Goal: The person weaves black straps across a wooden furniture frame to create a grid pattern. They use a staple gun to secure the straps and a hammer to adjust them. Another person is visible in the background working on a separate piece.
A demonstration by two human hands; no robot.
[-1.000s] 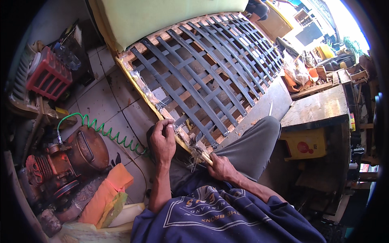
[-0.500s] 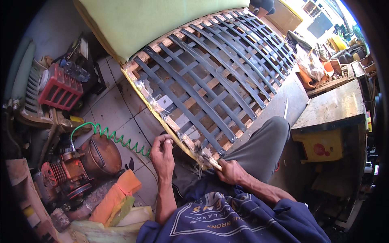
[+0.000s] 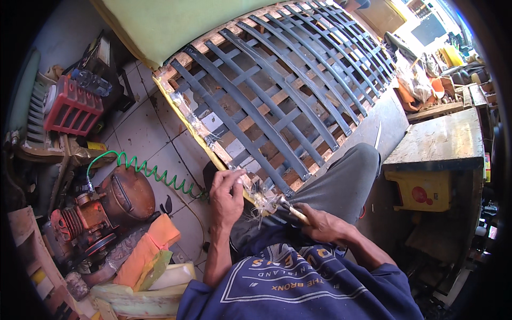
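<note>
A sofa frame (image 3: 198, 144) lies before me, its seat crossed by woven dark webbing straps (image 3: 240, 128). In my right hand (image 3: 326, 226) is a pair of pliers (image 3: 300, 214) with cream handles; their metal head rests at the frame's near corner, among frayed pale fibres (image 3: 262, 204). My left hand (image 3: 228, 196) is just left of that corner, beside the yellow-edged rail. Its thumb and fingertips are drawn together; whether something small is between them I cannot make out. Under my right forearm lies my bent leg in grey trousers (image 3: 346, 184).
A rusty air compressor (image 3: 128, 197) with a coiled green hose (image 3: 152, 173) stands at left, near an orange foam piece (image 3: 146, 250). Beyond are a red crate (image 3: 74, 109) and a pale green panel (image 3: 186, 26). At right is a worn workbench (image 3: 437, 140) over a yellow container (image 3: 418, 191).
My right hand has drawn the pliers slightly right, away from the corner. My left hand has moved right and up toward the rail. The view has shifted a little.
</note>
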